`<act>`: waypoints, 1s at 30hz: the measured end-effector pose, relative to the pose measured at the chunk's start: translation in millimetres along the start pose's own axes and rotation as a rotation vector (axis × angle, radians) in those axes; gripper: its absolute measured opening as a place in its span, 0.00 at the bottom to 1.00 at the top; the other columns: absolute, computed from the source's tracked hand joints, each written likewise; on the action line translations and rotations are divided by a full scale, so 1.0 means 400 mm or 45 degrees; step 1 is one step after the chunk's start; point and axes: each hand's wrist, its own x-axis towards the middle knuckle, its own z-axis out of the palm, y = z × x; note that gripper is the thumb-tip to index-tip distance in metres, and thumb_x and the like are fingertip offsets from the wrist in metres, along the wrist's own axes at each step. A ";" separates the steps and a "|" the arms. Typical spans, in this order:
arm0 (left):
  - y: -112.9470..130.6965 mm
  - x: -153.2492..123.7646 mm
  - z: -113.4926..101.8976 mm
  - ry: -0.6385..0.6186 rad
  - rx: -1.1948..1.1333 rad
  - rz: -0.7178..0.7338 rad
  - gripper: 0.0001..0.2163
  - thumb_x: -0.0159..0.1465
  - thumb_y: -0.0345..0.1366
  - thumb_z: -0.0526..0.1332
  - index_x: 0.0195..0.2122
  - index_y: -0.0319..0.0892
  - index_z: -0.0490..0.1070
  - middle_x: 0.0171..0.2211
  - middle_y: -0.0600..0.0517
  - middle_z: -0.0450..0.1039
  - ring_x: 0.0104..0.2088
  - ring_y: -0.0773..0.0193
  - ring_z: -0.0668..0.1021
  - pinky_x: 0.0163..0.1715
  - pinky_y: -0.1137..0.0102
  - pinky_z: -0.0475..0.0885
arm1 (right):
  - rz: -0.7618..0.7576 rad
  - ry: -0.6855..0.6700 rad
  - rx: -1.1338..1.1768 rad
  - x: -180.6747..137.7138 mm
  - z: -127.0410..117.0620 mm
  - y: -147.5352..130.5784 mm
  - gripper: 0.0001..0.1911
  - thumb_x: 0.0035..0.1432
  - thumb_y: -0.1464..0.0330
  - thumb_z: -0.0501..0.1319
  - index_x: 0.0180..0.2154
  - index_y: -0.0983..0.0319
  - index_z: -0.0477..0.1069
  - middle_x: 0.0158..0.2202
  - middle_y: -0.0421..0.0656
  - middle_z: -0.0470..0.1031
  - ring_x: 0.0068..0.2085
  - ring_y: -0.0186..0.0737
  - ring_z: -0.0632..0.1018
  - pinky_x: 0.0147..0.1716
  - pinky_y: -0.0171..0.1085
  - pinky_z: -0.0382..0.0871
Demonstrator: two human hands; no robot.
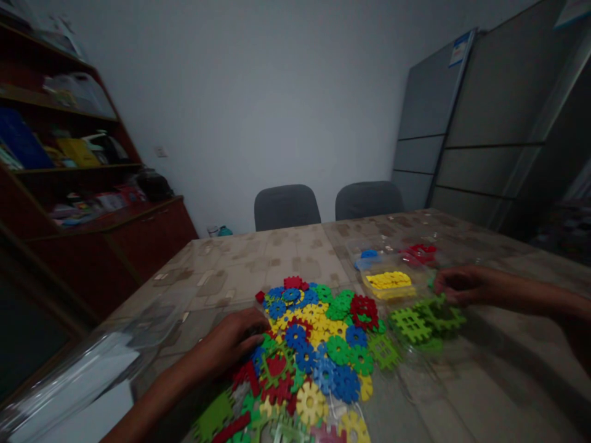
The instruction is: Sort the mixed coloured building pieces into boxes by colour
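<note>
My left hand [247,332] rests at the left side of a mixed pile of plastic gear-shaped pieces [318,323]. Its thumb is apart from the bent fingers, and the fingertips touch the pile's edge, partly hidden. Blue, yellow, green and red gears lie there among toothed square pieces. Over on the right, my right hand [462,284] hangs loosely curled, thumb and fingers apart, just above light green lattice squares [415,323] in a clear container. I see nothing held in it. Yellow pieces [388,281] fill a clear compartment just left of that hand.
Behind the yellow ones, blue pieces [368,255] and red pieces [421,252] sit in clear boxes. Clear plastic packaging [74,381] lies at the table's left edge. Two grey chairs [287,208] stand beyond the patterned tablecloth [258,255]. A wooden shelf unit [106,240] is at left.
</note>
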 end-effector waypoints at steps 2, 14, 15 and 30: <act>-0.003 0.000 0.001 0.002 -0.007 0.011 0.08 0.66 0.33 0.56 0.43 0.44 0.74 0.43 0.49 0.77 0.44 0.58 0.78 0.47 0.67 0.69 | 0.037 -0.001 -0.118 0.020 0.008 0.014 0.10 0.57 0.64 0.55 0.35 0.61 0.72 0.27 0.42 0.71 0.30 0.38 0.72 0.30 0.34 0.63; 0.007 -0.005 -0.005 0.018 -0.038 0.049 0.08 0.67 0.31 0.56 0.43 0.44 0.73 0.43 0.50 0.76 0.44 0.58 0.77 0.47 0.67 0.69 | -0.013 0.058 -0.479 0.055 0.043 0.003 0.09 0.46 0.71 0.60 0.33 0.61 0.75 0.34 0.49 0.81 0.36 0.48 0.80 0.37 0.40 0.68; 0.011 -0.004 -0.006 0.012 -0.034 0.043 0.07 0.67 0.31 0.57 0.43 0.44 0.73 0.44 0.49 0.76 0.44 0.58 0.77 0.47 0.66 0.69 | -0.021 0.055 -0.498 0.060 0.048 0.004 0.09 0.46 0.71 0.60 0.33 0.60 0.75 0.34 0.48 0.81 0.36 0.48 0.80 0.36 0.40 0.68; 0.050 -0.047 -0.064 -0.189 -0.084 -0.193 0.25 0.56 0.32 0.69 0.55 0.45 0.71 0.52 0.48 0.75 0.49 0.52 0.77 0.51 0.62 0.71 | -0.459 0.037 -0.522 0.068 0.203 -0.093 0.16 0.61 0.68 0.56 0.48 0.57 0.76 0.41 0.48 0.81 0.40 0.48 0.81 0.40 0.42 0.73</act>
